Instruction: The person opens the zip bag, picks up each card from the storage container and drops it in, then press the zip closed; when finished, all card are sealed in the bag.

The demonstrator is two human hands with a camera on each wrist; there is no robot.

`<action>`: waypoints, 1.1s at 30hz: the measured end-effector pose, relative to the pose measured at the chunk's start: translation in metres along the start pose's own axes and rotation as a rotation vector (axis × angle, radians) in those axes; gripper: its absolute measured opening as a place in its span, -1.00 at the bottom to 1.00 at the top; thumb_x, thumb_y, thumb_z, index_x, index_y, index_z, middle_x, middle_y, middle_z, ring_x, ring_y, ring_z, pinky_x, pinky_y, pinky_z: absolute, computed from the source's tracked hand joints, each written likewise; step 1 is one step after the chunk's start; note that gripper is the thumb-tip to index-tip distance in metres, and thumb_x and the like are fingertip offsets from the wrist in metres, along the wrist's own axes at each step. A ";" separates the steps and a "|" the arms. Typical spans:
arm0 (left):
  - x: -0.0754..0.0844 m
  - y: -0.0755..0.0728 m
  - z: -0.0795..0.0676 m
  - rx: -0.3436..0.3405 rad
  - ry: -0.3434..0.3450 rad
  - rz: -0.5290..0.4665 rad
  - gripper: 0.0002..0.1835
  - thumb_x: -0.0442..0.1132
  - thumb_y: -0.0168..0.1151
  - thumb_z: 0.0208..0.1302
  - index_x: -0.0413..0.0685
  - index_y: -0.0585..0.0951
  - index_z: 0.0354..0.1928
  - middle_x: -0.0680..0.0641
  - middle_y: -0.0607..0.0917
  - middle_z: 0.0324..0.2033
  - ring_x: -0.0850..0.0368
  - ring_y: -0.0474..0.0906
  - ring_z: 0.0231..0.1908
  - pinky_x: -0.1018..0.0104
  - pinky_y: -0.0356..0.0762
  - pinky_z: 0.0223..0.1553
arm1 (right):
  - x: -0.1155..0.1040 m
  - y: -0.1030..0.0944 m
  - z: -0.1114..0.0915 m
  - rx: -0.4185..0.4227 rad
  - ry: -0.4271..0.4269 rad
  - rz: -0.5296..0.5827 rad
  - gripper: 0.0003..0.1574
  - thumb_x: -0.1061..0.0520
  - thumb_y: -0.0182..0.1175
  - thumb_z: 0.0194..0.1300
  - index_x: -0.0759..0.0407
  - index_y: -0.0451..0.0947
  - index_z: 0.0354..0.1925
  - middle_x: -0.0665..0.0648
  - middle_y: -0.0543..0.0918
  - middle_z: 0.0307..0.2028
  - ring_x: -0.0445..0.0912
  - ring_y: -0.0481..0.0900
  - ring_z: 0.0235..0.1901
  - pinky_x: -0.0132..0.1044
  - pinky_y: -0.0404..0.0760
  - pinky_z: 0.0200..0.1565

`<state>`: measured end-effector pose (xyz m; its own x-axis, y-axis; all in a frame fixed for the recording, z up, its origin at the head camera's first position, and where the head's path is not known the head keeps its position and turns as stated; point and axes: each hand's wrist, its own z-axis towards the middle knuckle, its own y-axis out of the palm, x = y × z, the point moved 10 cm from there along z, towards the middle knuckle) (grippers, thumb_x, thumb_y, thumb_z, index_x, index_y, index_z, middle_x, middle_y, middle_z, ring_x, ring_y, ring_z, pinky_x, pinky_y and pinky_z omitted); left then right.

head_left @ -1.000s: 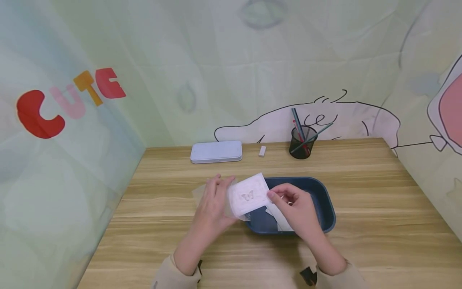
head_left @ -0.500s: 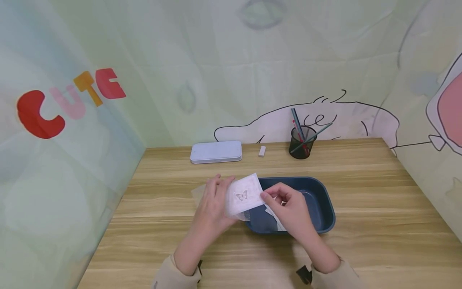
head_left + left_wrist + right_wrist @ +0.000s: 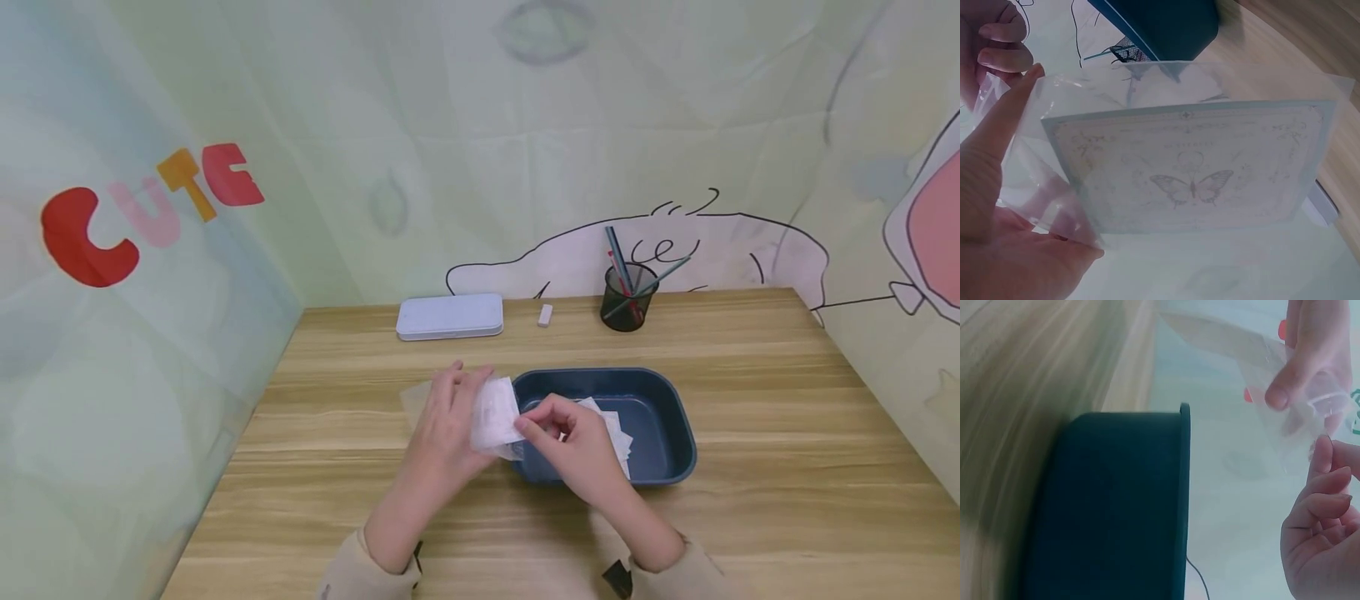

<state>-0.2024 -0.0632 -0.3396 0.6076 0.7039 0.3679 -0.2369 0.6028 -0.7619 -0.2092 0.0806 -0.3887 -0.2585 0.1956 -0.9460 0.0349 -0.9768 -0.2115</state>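
Observation:
In the head view, a clear plastic bag (image 3: pixel 415 403) lies in my left hand (image 3: pixel 442 429), which grips it with fingers over the top. A white card (image 3: pixel 495 412) is mostly inside the bag; the left wrist view shows a printed butterfly on the card (image 3: pixel 1191 169) through the plastic. My right hand (image 3: pixel 573 446) pinches the card's right end between thumb and curled fingers at the bag's mouth. Below the right hand stands a dark blue tray (image 3: pixel 678 433), partly hidden by it, with several white paper pieces (image 3: pixel 617 433) inside.
At the back of the wooden table (image 3: pixel 765 400) are a pale tin case (image 3: pixel 450 317), a small white eraser (image 3: pixel 545 315) and a black mesh cup (image 3: pixel 626 308) of pencils. Printed cloth hangs behind and at both sides.
My right hand has moved left with the card, and less of the card sticks out of the bag. My left hand has stayed in place. More white paper in the tray has come into view.

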 end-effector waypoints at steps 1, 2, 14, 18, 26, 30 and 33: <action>0.001 0.000 0.000 0.003 0.007 0.002 0.04 -0.37 0.65 -0.47 -0.13 0.38 0.25 -0.20 0.40 0.02 -0.18 0.25 0.26 0.06 0.28 0.27 | -0.001 0.002 0.000 -0.006 0.002 -0.002 -0.93 0.11 0.37 0.17 0.03 0.65 -0.37 0.00 0.48 -0.65 -0.15 0.34 -0.64 -0.45 0.21 -0.66; 0.002 0.000 0.001 0.005 0.015 0.003 0.03 -0.37 0.65 -0.46 -0.14 0.38 0.25 -0.21 0.40 0.03 -0.19 0.25 0.26 0.04 0.25 0.28 | -0.006 0.003 -0.001 -0.010 -0.004 -0.001 -0.94 0.15 0.37 0.18 0.07 0.64 -0.38 0.00 0.47 -0.66 -0.16 0.33 -0.64 -0.45 0.21 -0.66; 0.007 0.001 0.000 0.038 0.068 0.021 -0.03 -0.34 0.66 -0.43 -0.23 0.41 0.20 -0.24 0.42 0.01 -0.26 0.28 0.22 -0.05 0.10 0.34 | -0.029 0.007 -0.001 -0.041 0.033 -0.040 -0.96 0.28 0.33 0.18 0.22 0.63 -0.38 0.03 0.47 -0.66 -0.17 0.33 -0.63 -0.47 0.23 -0.65; 0.008 0.001 0.001 0.032 0.068 0.028 -0.02 -0.34 0.66 -0.43 -0.23 0.40 0.21 -0.24 0.41 0.03 -0.23 0.28 0.22 -0.05 0.15 0.32 | -0.007 0.011 0.003 -0.043 0.038 -0.034 -0.95 0.20 0.36 0.17 0.12 0.66 -0.36 -0.02 0.50 -0.64 -0.16 0.35 -0.63 -0.46 0.23 -0.65; 0.013 0.005 0.001 0.023 0.082 0.058 -0.02 -0.24 0.67 -0.38 -0.20 0.40 0.23 -0.26 0.40 0.05 -0.22 0.26 0.24 -0.03 0.15 0.32 | 0.002 0.022 0.005 -0.083 -0.014 -0.053 -0.93 0.18 0.37 0.17 -0.01 0.67 -0.37 -0.07 0.51 -0.64 -0.17 0.37 -0.64 -0.44 0.31 -0.64; 0.014 0.006 0.000 0.023 0.084 0.077 -0.03 -0.22 0.66 -0.37 -0.20 0.40 0.23 -0.25 0.40 0.04 -0.22 0.26 0.24 -0.01 0.12 0.33 | 0.001 0.024 0.005 -0.091 -0.027 -0.076 -0.97 0.14 0.38 0.16 0.03 0.69 -0.37 -0.11 0.51 -0.65 -0.19 0.37 -0.65 -0.42 0.33 -0.65; 0.014 0.006 0.000 0.031 0.092 0.083 -0.04 -0.20 0.66 -0.36 -0.21 0.42 0.22 -0.25 0.40 0.03 -0.23 0.27 0.24 -0.01 0.11 0.34 | 0.001 0.024 0.005 -0.093 -0.034 -0.102 -0.93 0.10 0.38 0.16 0.06 0.70 -0.37 -0.13 0.50 -0.67 -0.23 0.37 -0.66 -0.42 0.33 -0.66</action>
<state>-0.1952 -0.0498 -0.3392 0.6519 0.7150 0.2525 -0.3115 0.5561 -0.7705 -0.2138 0.0569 -0.3934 -0.2983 0.2890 -0.9097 0.0960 -0.9391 -0.3299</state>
